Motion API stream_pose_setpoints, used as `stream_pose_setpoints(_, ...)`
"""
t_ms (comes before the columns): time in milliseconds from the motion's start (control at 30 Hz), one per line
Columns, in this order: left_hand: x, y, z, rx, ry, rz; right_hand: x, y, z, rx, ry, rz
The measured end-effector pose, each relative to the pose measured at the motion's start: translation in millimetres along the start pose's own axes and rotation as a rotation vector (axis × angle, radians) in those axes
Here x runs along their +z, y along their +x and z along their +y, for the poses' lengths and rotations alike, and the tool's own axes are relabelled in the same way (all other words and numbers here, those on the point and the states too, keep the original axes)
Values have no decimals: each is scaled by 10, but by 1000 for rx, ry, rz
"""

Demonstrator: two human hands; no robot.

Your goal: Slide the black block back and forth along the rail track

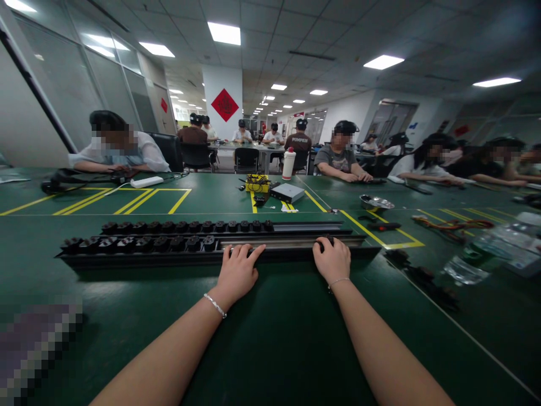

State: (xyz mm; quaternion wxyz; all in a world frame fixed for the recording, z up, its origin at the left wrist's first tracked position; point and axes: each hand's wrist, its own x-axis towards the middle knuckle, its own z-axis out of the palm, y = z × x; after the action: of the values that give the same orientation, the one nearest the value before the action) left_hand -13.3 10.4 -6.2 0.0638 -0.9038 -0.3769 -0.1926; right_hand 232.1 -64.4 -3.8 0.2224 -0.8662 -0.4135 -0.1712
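Note:
A long black metal rail [287,254] lies across the green table in front of me, with a row of round black plug-like modules [160,244] filling its left part. My left hand [240,269] rests on the rail just right of that row, its fingers spread over the channel and the near edge. At the rail's right part, my right hand [333,260] is closed round a small black module [325,242], mostly hidden by the fingers. Behind runs a second black rail [310,226], carrying a similar row of modules [194,226].
Loose black modules [422,276] lie to the right, near a plastic bottle [475,256]. Beyond the rails are a metal bowl [376,202], a grey box [287,193], a yellow box with wires [257,182] and a white cup [288,164]. Co-workers sit opposite.

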Motion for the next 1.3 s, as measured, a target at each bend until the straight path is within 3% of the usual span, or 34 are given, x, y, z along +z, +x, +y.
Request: stream_pose_setpoints(1300,-16,-6,-3,-1,-11,-4,-30,42,38,50,12,-38)
